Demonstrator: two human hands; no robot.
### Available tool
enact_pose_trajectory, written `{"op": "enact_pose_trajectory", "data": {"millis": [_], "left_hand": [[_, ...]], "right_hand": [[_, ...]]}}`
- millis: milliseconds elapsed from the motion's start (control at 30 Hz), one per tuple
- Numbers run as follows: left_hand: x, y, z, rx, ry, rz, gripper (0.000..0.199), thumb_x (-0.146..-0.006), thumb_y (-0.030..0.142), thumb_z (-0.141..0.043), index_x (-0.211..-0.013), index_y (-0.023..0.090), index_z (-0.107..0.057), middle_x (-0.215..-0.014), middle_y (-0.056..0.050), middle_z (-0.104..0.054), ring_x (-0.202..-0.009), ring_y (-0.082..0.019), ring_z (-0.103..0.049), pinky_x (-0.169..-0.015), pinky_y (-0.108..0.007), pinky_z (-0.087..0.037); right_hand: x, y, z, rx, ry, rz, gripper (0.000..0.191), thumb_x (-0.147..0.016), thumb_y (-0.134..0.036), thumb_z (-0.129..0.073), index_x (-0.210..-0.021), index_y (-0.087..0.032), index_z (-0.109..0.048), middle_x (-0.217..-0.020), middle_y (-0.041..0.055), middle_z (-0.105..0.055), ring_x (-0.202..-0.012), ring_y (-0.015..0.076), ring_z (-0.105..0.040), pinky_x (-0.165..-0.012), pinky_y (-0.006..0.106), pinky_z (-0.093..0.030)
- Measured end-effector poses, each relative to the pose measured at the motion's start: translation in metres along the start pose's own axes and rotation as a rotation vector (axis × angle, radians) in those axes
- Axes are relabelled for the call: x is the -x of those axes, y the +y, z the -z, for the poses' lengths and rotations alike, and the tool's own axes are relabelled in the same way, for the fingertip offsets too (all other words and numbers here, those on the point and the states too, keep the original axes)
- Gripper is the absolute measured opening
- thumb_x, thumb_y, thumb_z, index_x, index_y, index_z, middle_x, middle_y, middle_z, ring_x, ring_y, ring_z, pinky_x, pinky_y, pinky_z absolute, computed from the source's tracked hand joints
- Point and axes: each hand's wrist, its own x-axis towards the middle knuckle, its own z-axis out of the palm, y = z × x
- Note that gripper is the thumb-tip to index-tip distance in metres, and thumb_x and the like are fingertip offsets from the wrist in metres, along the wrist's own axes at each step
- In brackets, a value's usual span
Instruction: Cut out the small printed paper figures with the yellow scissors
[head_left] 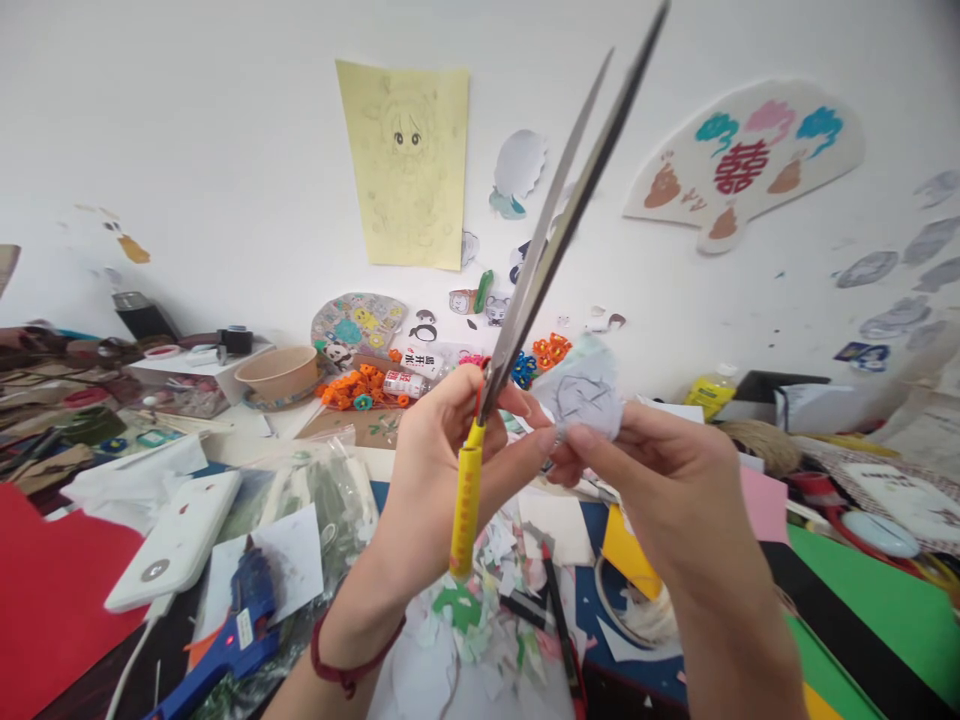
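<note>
My left hand (457, 450) is closed around yellow-handled scissors (466, 510), whose long metal blades point up and stand slightly apart. Its thumb and forefinger tips also reach the lower left edge of a small paper cutout (581, 390). The cutout is whitish with dark drawn lines and a pale green top. Between thumb and fingers, my right hand (667, 470) pinches the lower right part of this cutout. The two hands' fingertips nearly meet under the paper. Below them lies a heap of paper scraps (487, 560) in white, green and pink.
A blue glue gun (244, 620) with a lit red spot lies at left, near a white power bank (176, 540) with a cable. Red paper (60, 610) covers the left corner. Green card (877, 590) and a tape roll (630, 610) are at right. Drawings hang on the wall behind.
</note>
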Motion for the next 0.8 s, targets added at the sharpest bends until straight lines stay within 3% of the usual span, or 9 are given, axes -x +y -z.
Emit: {"op": "enact_pose_trajectory", "data": {"millis": [167, 400, 700, 800], "left_hand": [[0.0001, 0.0024, -0.0002, 0.042, -0.038, 0.032, 0.021, -0.081, 0.021, -0.078, -0.081, 0.021, -0.057, -0.079, 0.001, -0.066, -0.067, -0.013, -0.064, -0.057, -0.026, -0.051], [0.0028, -0.0011, 0.0021, 0.022, -0.009, 0.031, 0.019, -0.081, 0.024, -0.079, -0.082, 0.022, -0.060, -0.081, -0.001, -0.061, -0.079, -0.016, -0.063, -0.062, -0.027, -0.048], [0.0019, 0.0045, 0.0029, -0.278, 0.026, -0.108, 0.022, -0.084, 0.027, -0.076, -0.079, 0.020, -0.057, -0.086, -0.001, -0.067, -0.067, -0.011, -0.052, -0.058, -0.026, -0.042], [0.0040, 0.0011, 0.0014, -0.361, 0.063, -0.155, 0.024, -0.084, 0.028, -0.076, -0.077, 0.020, -0.055, -0.077, 0.001, -0.063, -0.064, -0.011, -0.049, -0.058, -0.028, -0.039]], "right_hand": [[-0.0006, -0.0013, -0.0014, -0.022, 0.005, -0.003, 0.015, -0.085, -0.028, -0.077, -0.071, -0.022, -0.077, -0.063, 0.0004, -0.074, -0.059, 0.0141, -0.073, -0.058, 0.022, -0.063], [0.0011, 0.0006, 0.0014, -0.012, 0.063, -0.008, 0.005, -0.087, -0.027, -0.076, -0.084, -0.026, -0.081, -0.067, -0.0018, -0.075, -0.061, 0.0107, -0.072, -0.061, 0.018, -0.063], [0.0035, -0.0004, -0.0025, 0.005, 0.070, -0.003, 0.004, -0.086, -0.027, -0.077, -0.085, -0.026, -0.081, -0.068, -0.0022, -0.076, -0.063, 0.0108, -0.073, -0.062, 0.017, -0.063], [0.0045, -0.0021, -0.0039, 0.033, 0.087, 0.024, 0.004, -0.085, -0.026, -0.077, -0.083, -0.025, -0.081, -0.069, -0.0015, -0.076, -0.063, 0.0121, -0.074, -0.061, 0.018, -0.064]]}}
